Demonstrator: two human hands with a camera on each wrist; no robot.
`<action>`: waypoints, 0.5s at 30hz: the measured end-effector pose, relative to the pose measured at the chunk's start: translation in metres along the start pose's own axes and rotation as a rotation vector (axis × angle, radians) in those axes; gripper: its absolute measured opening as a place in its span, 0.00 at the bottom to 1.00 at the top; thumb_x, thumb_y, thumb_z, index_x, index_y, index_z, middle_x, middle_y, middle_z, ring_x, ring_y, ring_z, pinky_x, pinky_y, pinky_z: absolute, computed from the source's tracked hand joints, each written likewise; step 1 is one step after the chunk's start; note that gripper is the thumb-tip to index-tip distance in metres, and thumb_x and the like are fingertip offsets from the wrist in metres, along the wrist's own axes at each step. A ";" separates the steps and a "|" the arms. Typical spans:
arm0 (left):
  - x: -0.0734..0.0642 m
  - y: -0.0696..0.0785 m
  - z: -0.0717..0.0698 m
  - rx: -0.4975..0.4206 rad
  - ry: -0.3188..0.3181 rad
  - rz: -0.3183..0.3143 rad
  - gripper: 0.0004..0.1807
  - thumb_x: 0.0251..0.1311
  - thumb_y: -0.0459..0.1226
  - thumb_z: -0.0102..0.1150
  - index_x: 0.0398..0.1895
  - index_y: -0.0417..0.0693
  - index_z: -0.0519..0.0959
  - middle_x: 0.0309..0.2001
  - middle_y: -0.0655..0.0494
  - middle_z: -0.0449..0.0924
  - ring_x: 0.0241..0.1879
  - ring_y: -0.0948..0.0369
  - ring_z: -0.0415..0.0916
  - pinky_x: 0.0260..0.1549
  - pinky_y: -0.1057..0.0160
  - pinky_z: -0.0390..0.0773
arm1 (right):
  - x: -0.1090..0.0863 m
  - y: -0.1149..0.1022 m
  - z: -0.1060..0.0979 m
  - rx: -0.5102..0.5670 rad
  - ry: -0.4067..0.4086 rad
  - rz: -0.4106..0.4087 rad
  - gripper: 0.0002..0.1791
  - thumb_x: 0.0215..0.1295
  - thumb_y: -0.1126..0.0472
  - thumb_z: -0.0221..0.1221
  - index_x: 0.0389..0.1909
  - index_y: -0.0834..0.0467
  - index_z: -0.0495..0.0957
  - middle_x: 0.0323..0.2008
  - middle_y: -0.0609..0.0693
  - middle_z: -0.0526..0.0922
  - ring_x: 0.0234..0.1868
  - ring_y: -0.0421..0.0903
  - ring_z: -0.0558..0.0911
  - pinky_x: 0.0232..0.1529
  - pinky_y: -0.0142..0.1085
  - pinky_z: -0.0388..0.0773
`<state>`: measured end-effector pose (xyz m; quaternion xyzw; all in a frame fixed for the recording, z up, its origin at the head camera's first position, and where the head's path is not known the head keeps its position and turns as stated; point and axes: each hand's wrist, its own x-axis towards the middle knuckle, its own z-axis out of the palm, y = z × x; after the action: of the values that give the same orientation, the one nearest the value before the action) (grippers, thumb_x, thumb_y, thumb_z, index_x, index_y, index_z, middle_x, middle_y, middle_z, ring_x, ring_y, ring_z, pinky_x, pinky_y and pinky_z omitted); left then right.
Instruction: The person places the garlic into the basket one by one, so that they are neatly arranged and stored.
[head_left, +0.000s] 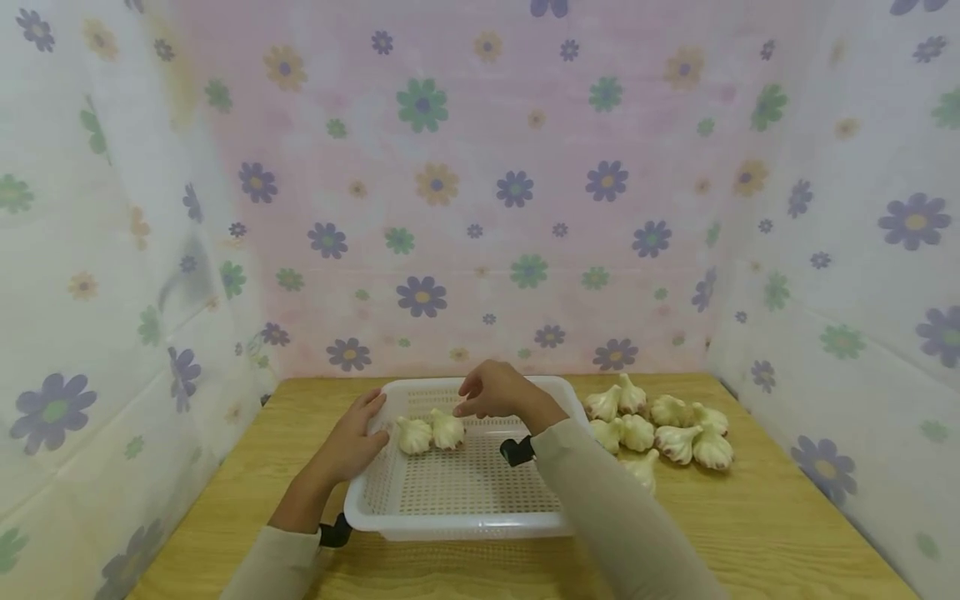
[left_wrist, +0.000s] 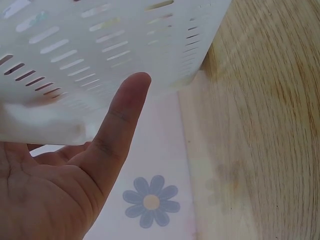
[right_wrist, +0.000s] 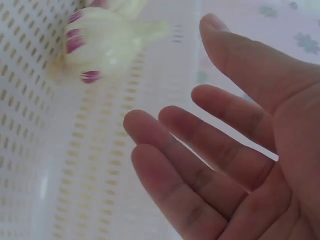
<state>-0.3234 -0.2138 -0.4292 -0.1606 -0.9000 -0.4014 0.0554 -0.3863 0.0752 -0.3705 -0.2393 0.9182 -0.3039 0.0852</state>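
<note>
My left hand (head_left: pixel 352 442) holds the left rim of a white plastic basket (head_left: pixel 480 527), its thumb side over the rim. In the left wrist view one straight finger (left_wrist: pixel 120 115) lies along the slotted outer wall, and the other fingers are partly hidden behind the rim. Two garlic bulbs (head_left: pixel 431 433), pale with purple streaks, sit together inside the basket toward the left. Just above and right of them is my right hand (head_left: pixel 498 392), its fingers loosely bent and apart. The right wrist view shows nothing between its fingers, with a garlic bulb (right_wrist: pixel 107 47) beyond the fingertips.
Right of the basket, several more garlic bulbs (head_left: pixel 675 425) lie in a loose group on the wooden table (head_left: pixel 750 525). My right forearm crosses over the basket's near right corner. Flower-patterned sheets (head_left: pixel 480 208) enclose the table at the back and sides.
</note>
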 end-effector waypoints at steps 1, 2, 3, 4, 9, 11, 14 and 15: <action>-0.001 0.000 0.000 0.005 0.002 0.001 0.39 0.67 0.32 0.52 0.79 0.29 0.54 0.82 0.36 0.45 0.78 0.33 0.51 0.68 0.33 0.66 | -0.002 -0.001 -0.003 -0.008 -0.008 -0.005 0.26 0.62 0.47 0.72 0.56 0.57 0.85 0.44 0.47 0.89 0.36 0.46 0.89 0.44 0.43 0.85; -0.002 0.000 -0.001 0.008 0.003 0.000 0.38 0.67 0.32 0.51 0.79 0.28 0.54 0.82 0.36 0.46 0.78 0.33 0.50 0.69 0.33 0.65 | -0.005 -0.002 -0.006 -0.012 -0.017 -0.010 0.26 0.62 0.46 0.72 0.56 0.57 0.85 0.45 0.47 0.89 0.36 0.45 0.88 0.45 0.44 0.85; -0.003 0.001 -0.001 0.008 0.003 -0.001 0.38 0.67 0.32 0.51 0.79 0.28 0.54 0.82 0.36 0.46 0.78 0.33 0.51 0.69 0.33 0.64 | -0.007 -0.002 -0.009 -0.019 -0.024 -0.015 0.26 0.62 0.46 0.72 0.56 0.56 0.85 0.46 0.47 0.89 0.36 0.43 0.88 0.47 0.44 0.85; -0.003 0.002 -0.002 0.011 0.005 -0.001 0.38 0.67 0.32 0.51 0.79 0.28 0.54 0.82 0.35 0.46 0.78 0.33 0.51 0.69 0.33 0.64 | -0.010 -0.002 -0.012 -0.026 -0.029 -0.021 0.26 0.62 0.45 0.72 0.56 0.55 0.86 0.47 0.47 0.89 0.37 0.42 0.88 0.48 0.45 0.85; -0.005 0.004 -0.003 0.025 0.012 0.006 0.38 0.66 0.32 0.51 0.79 0.27 0.55 0.82 0.34 0.46 0.78 0.32 0.52 0.68 0.33 0.65 | -0.026 0.002 -0.029 -0.078 -0.008 -0.093 0.23 0.60 0.43 0.72 0.53 0.49 0.87 0.49 0.46 0.89 0.48 0.43 0.86 0.55 0.47 0.82; -0.005 0.004 -0.003 0.022 0.012 0.007 0.39 0.66 0.32 0.52 0.78 0.27 0.55 0.82 0.34 0.46 0.77 0.32 0.52 0.68 0.33 0.66 | -0.034 0.007 -0.035 -0.084 0.009 -0.122 0.22 0.60 0.42 0.72 0.52 0.47 0.88 0.49 0.45 0.89 0.51 0.44 0.85 0.55 0.46 0.82; -0.003 0.004 -0.003 0.016 0.006 0.008 0.38 0.66 0.32 0.52 0.79 0.27 0.55 0.82 0.34 0.46 0.78 0.32 0.52 0.68 0.34 0.66 | -0.045 0.017 -0.045 -0.040 0.024 -0.143 0.22 0.61 0.42 0.71 0.53 0.46 0.87 0.49 0.44 0.89 0.52 0.45 0.86 0.54 0.45 0.83; -0.003 0.004 -0.002 0.014 0.005 0.007 0.38 0.66 0.32 0.52 0.79 0.28 0.55 0.82 0.34 0.46 0.78 0.33 0.52 0.68 0.34 0.66 | -0.049 0.020 -0.048 -0.028 0.026 -0.151 0.22 0.61 0.42 0.71 0.54 0.46 0.86 0.50 0.44 0.89 0.52 0.46 0.86 0.53 0.44 0.83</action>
<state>-0.3192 -0.2134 -0.4254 -0.1622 -0.9022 -0.3952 0.0603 -0.3659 0.1374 -0.3436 -0.3050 0.9027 -0.3000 0.0467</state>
